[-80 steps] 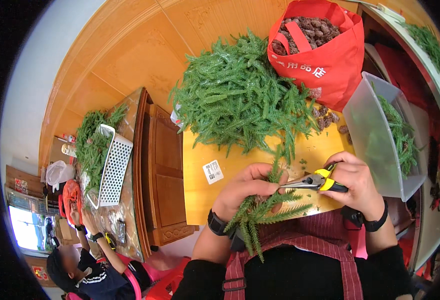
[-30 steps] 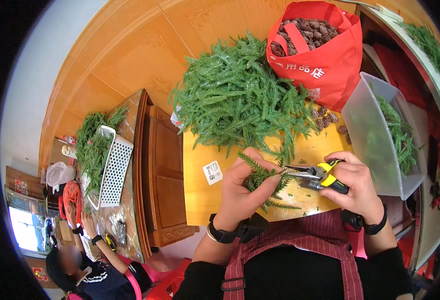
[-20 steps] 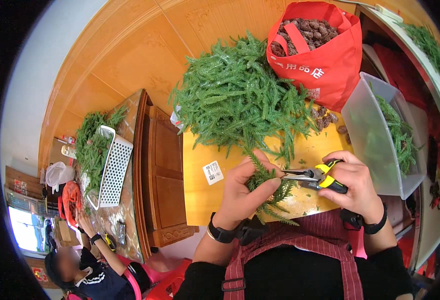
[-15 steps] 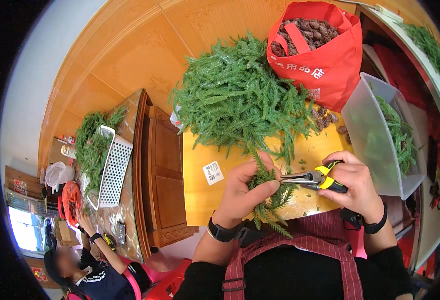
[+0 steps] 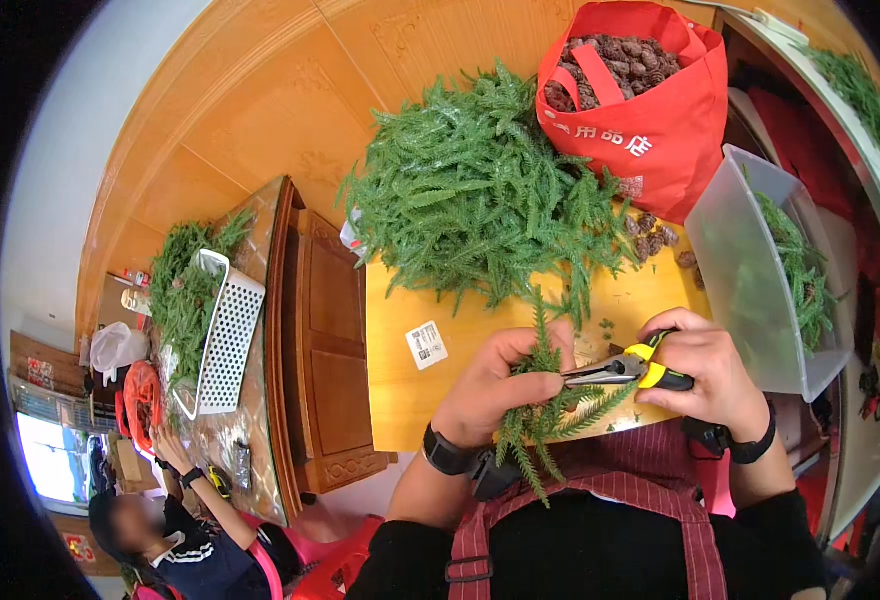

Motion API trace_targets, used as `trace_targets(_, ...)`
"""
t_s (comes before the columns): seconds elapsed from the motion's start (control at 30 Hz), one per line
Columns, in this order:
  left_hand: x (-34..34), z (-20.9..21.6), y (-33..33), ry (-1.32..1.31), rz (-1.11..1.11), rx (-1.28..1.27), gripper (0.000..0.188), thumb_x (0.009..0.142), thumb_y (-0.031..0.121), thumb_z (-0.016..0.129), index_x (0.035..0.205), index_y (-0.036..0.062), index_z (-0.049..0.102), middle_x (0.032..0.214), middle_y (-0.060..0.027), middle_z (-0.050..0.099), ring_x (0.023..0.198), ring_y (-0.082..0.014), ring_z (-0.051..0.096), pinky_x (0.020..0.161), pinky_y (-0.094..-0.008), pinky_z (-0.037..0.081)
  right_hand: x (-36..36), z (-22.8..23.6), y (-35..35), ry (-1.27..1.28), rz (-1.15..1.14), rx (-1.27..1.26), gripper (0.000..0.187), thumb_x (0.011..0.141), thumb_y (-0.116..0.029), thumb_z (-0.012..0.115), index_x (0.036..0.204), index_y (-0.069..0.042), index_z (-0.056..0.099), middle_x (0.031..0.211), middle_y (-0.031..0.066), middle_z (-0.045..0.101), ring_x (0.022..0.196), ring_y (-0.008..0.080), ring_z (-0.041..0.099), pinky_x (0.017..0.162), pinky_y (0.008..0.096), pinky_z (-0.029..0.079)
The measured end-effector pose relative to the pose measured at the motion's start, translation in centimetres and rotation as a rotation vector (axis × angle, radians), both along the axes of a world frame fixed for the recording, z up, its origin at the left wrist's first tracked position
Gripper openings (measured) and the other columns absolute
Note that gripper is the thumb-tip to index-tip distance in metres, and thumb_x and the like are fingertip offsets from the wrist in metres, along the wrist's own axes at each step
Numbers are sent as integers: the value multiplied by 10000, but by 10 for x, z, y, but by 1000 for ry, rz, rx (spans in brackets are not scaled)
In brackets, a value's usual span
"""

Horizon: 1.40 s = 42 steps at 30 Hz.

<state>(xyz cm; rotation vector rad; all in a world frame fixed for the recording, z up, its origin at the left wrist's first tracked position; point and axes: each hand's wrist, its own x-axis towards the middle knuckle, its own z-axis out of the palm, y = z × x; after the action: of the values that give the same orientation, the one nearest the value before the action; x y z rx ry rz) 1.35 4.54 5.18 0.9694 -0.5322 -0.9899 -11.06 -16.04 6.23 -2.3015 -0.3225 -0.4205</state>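
Observation:
My left hand (image 5: pixel 505 380) pinches a green artificial pine sprig (image 5: pixel 530 435) whose needled fronds spread above and below the fingers. Wrapped round yellow-and-black handles, my right hand (image 5: pixel 705 368) holds needle-nose pliers (image 5: pixel 610 371). The pliers' jaws point left and reach the sprig at my left thumb tip; what exactly they grip there is hidden. Beyond both hands, a big heap of green pine sprigs (image 5: pixel 480 190) covers the far part of the yellow table (image 5: pixel 395 400). Several small pine cones (image 5: pixel 650 237) lie at the heap's right.
A red bag (image 5: pixel 650 150) full of pine cones stands at the back right. Beside it is a translucent bin (image 5: pixel 750 290) with greenery. On the left, another table bears a white perforated basket (image 5: pixel 230 335) and sprigs; a co-worker's arm (image 5: pixel 225 510) reaches over it.
The sprig has turned in my left hand, its fronds now spreading further right beneath the pliers. Both hands stay nearly in place, the pliers still at the left thumb.

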Motion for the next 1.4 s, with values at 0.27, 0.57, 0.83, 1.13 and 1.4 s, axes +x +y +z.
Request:
trace_targets(0.27, 3, -1, -1, -17, -57, 2, 218, 682, 158, 658, 684, -10, 520, 702, -45, 404, 589, -160, 497, 574, -272, 441, -2, 0, -3, 14, -6, -37, 270, 596, -206, 766, 660, -30, 572, 717, 92, 597, 834, 275, 584, 678, 341, 462)
trace_targets(0.57, 5, 1, -2, -74, 11, 12, 208, 681, 168, 668, 705, -2, 551, 698, -39, 438, 620, -146, 483, 559, -250, 414, 0, 2, 0, -28, -29, -18, 267, 593, -194, 764, 655, -22, 570, 707, 98, 594, 859, 298, 583, 704, 353, 461)
trace_targets(0.83, 4, -3, -1, -376, 252, 39, 185, 750, -31, 611, 920, 19, 557, 900, -29, 543, 859, -117, 522, 758, -245, 410, -7, 2, -1, -23, -265, 126, 281, 631, -265, 726, 684, -18, 603, 686, 77, 618, 855, 288, 575, 762, 372, 448)
trace_targets(1.13, -4, 9, -8, -541, 504, 62, 196, 701, 8, 680, 872, -1, 585, 855, -41, 528, 807, -137, 493, 734, -247, 384, -20, 3, 6, 51, -190, 69, 390, 619, -338, 750, 642, -4, 550, 618, 100, 531, 780, 315, 580, 680, 366, 451)
trace_targets(1.4, -7, 7, -7, -598, 500, 47, 233, 676, -28, 691, 886, -11, 591, 871, -52, 562, 809, -139, 512, 721, -246, 401, -14, 4, 10, 41, -228, 4, 366, 622, -317, 746, 665, 0, 567, 620, 111, 534, 778, 324, 570, 675, 368, 447)
